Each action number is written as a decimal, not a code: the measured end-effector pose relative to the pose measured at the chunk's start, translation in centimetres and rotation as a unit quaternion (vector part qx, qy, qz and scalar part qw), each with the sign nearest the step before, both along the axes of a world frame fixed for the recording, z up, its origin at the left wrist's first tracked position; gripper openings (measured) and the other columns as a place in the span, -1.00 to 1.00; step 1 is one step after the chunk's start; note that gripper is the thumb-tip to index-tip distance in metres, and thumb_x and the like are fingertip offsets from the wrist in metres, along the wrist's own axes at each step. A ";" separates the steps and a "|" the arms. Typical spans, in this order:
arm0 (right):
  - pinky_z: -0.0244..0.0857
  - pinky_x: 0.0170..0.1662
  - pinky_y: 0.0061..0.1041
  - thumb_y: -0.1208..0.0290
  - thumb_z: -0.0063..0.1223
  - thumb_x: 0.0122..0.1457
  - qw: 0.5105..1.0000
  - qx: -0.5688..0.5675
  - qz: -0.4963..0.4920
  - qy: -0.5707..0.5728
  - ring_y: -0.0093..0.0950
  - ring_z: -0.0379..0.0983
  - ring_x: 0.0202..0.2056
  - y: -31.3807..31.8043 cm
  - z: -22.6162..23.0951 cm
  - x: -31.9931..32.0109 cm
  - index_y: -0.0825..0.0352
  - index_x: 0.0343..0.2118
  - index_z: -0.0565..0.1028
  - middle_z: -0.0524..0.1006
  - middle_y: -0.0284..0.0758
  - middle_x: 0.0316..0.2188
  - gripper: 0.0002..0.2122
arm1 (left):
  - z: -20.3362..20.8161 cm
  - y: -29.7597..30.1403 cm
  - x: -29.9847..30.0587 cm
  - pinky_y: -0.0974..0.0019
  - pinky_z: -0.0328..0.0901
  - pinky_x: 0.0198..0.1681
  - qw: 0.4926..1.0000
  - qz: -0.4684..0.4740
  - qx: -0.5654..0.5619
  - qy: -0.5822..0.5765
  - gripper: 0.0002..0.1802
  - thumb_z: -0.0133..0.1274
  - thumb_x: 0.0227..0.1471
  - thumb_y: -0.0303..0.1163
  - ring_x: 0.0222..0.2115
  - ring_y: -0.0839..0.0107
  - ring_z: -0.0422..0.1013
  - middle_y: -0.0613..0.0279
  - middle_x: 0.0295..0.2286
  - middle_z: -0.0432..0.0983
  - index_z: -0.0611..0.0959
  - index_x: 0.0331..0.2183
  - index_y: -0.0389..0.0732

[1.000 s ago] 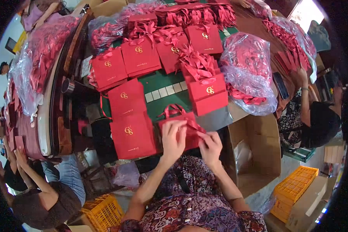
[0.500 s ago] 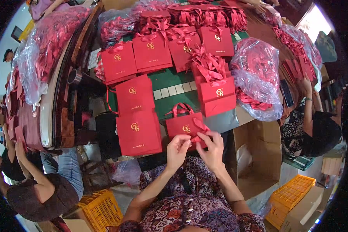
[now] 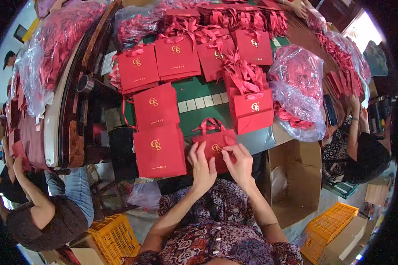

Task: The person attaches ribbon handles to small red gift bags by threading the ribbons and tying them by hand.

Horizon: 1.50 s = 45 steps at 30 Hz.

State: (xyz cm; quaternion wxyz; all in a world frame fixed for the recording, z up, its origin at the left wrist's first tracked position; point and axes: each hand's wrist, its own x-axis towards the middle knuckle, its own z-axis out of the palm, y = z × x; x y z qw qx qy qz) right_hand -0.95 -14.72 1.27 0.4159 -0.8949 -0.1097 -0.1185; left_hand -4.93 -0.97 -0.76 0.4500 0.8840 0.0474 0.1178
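Note:
A red paper gift bag with a gold emblem lies at the table's near edge in front of me, its ribbon handle looped up at the far end. My left hand rests on the bag's lower left part, fingers stretched and apart. Over the lower right part lies my right hand, fingers bent loosely and thumb apart from them. Just left of my left hand sits a stack of flat red bags. To the right, more red bags stand in a row with ribbons heaped behind.
A clear plastic sack of red bags sits on the table's right. Below it stands an open cardboard box. A metal cup is at the left table edge. Yellow crates stand on the floor. Other people work on both sides.
Both hands have come off the pinched ribbon at the bag's front and spread onto the bag's face. The left hand has moved slightly up onto the bag. My view has shifted slightly.

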 end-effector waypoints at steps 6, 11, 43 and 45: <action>0.34 -0.32 -0.26 0.45 0.25 0.01 0.998 -0.052 -0.011 -0.040 -0.21 0.48 -0.40 0.9 -0.8 1.0 0.27 -0.41 0.55 0.51 -0.25 -0.46 -0.90 | 0.4 -0.2 0.9 -0.14 0.04 0.19 0.999 -0.016 0.052 0.000 -0.27 0.02 -0.01 -0.65 0.09 -0.29 0.06 -0.31 0.15 0.00 0.18 0.20 -0.39; 0.35 -0.32 -0.27 0.45 0.25 0.01 0.997 -0.068 -0.012 -0.036 -0.21 0.48 -0.41 1.3 -0.6 1.0 0.27 -0.41 0.55 0.51 -0.25 -0.46 -0.90 | -0.3 1.0 2.8 -0.10 0.04 0.19 0.995 -0.017 0.093 0.030 -0.31 0.02 -0.02 -0.63 0.07 -0.22 0.09 -0.29 0.10 0.09 0.21 0.16 -0.48; 0.26 -0.36 -0.34 0.55 0.26 -0.07 0.992 -0.037 0.033 -0.120 -0.32 0.44 -0.43 2.2 -1.3 0.6 0.26 -0.41 0.49 0.45 -0.33 -0.50 -0.83 | 2.2 1.3 3.0 -0.01 0.33 -0.24 0.998 -0.062 0.015 -0.026 -0.81 0.05 0.05 -0.55 -0.30 -0.08 0.41 -0.07 -0.36 0.45 0.49 -0.23 -0.28; 0.32 -0.31 -0.30 0.60 0.17 -0.03 0.997 -0.030 0.044 -0.064 -0.24 0.46 -0.35 2.0 -0.3 0.5 0.27 -0.32 0.53 0.47 -0.28 -0.43 -0.82 | 2.3 1.4 2.9 0.00 0.33 -0.25 0.998 -0.062 -0.007 -0.008 -0.80 0.07 0.05 -0.54 -0.30 -0.08 0.41 -0.07 -0.36 0.45 0.48 -0.23 -0.28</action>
